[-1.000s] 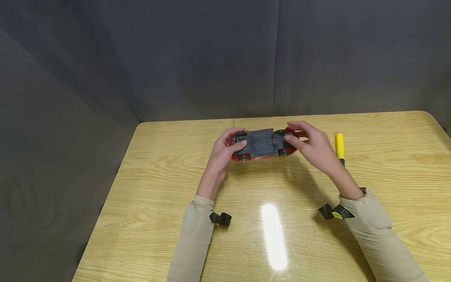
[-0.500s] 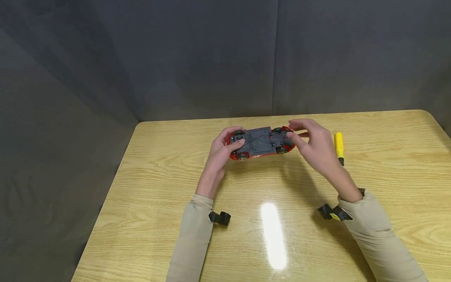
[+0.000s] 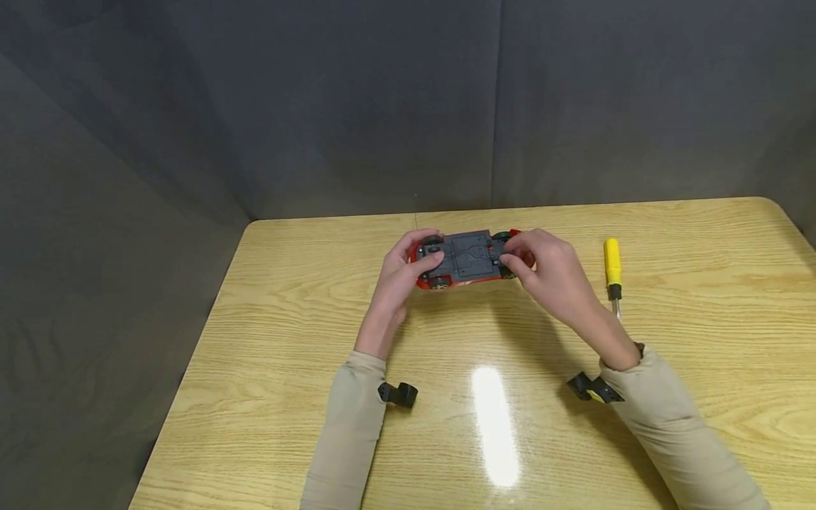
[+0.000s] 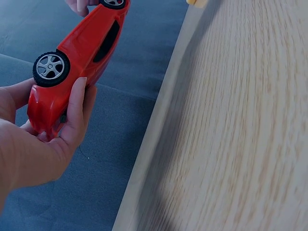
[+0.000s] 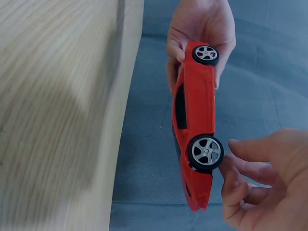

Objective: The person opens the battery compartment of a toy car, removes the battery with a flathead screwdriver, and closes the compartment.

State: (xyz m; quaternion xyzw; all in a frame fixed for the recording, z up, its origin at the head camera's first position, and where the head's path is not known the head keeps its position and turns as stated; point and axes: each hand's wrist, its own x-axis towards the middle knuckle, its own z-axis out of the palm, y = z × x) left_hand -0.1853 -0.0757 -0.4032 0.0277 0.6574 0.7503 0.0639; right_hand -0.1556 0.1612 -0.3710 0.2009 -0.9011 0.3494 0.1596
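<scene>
A red toy car point(image 3: 471, 253) is held upside down above the table, its dark underside facing up in the head view. My left hand point(image 3: 403, 273) grips one end, thumb across the underside; the left wrist view shows its fingers point(image 4: 74, 110) along the red body. My right hand point(image 3: 554, 273) is at the other end, thumb and bent fingertips close together over the underside near the wheels. In the right wrist view its fingertips are right beside a silver-spoked wheel point(image 5: 206, 152). I cannot tell whether they pinch something small.
A screwdriver with a yellow handle point(image 3: 613, 263) lies on the wooden table point(image 3: 268, 340), right of my right hand, its shaft partly hidden by the forearm. Behind the table's far edge stands a dark cloth wall point(image 3: 357, 113).
My right hand has moved left from the car's end to its underside, the fingers bending inward. More of the screwdriver shows. The car shifted slightly left, then stayed in the left hand's grip.
</scene>
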